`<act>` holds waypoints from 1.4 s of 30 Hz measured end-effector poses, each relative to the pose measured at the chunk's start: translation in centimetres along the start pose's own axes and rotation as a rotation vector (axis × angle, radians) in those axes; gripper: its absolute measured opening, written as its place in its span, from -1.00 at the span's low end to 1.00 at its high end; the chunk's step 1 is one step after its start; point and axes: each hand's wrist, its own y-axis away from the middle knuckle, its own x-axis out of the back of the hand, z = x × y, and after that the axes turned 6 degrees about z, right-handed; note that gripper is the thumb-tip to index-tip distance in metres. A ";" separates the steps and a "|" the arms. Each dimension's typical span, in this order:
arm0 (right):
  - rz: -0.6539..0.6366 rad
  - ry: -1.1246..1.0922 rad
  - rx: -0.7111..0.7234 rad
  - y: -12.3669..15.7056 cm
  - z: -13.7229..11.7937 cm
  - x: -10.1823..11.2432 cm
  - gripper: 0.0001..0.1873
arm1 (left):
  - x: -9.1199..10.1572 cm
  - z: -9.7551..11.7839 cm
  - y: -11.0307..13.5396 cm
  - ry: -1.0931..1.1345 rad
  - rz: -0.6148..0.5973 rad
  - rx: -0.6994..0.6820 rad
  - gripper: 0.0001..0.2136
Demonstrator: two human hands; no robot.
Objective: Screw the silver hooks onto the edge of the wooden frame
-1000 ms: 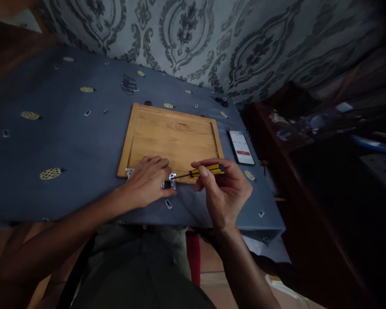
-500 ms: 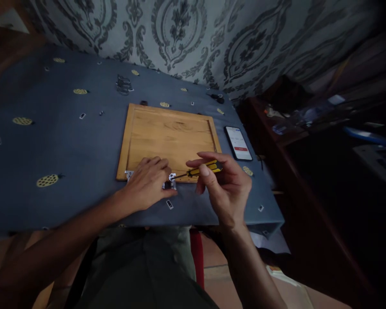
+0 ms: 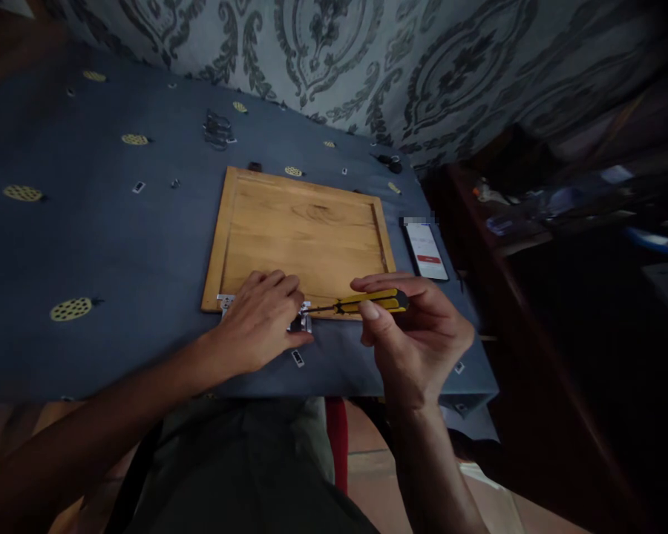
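Note:
A framed wooden panel (image 3: 306, 219) lies flat on the cloth-covered table. At its near edge sits a metal hinge (image 3: 301, 323), partly covered by my left hand (image 3: 264, 319). The fingers of that hand curl over the panel's edge, with the thumb below the hinge, pressing and steadying it. Another metal fitting (image 3: 226, 300) shows to the left of the same hand. In my right hand (image 3: 417, 326) is a yellow and black screwdriver (image 3: 372, 302), pinched by the handle between thumb and fingers. Its shaft points left and its tip meets the hinge; the exact contact is too small to make out.
A phone (image 3: 426, 248) with a lit screen lies right of the panel. Behind the panel are dark eyeglasses (image 3: 217, 130), a small black object (image 3: 390, 162) and small metal bits (image 3: 175, 183). A dark cabinet (image 3: 534, 334) borders the table's right side.
The view has shifted slightly. My right hand and the screwdriver have moved a little to the right and turned, with the shaft now nearly level. My left hand stays on the hinge.

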 end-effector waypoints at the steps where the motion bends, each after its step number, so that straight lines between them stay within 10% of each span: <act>1: -0.017 0.002 0.008 0.0 -0.2 0.2 -0.82 | 0.0 0.0 0.0 0.002 -0.001 0.001 -0.66; 23: -0.241 -0.065 -0.065 0.1 -0.7 1.3 -0.66 | 0.9 0.3 -0.3 -0.021 -0.041 0.034 -0.69; 35: 0.060 -0.193 -0.033 1.3 0.2 -0.6 -0.62 | 0.4 0.1 -0.1 -0.018 -0.015 0.011 -0.68; 42: 0.016 -0.121 -0.027 1.0 0.0 0.6 -0.80 | 0.3 0.1 -0.3 -0.021 -0.003 0.001 -0.71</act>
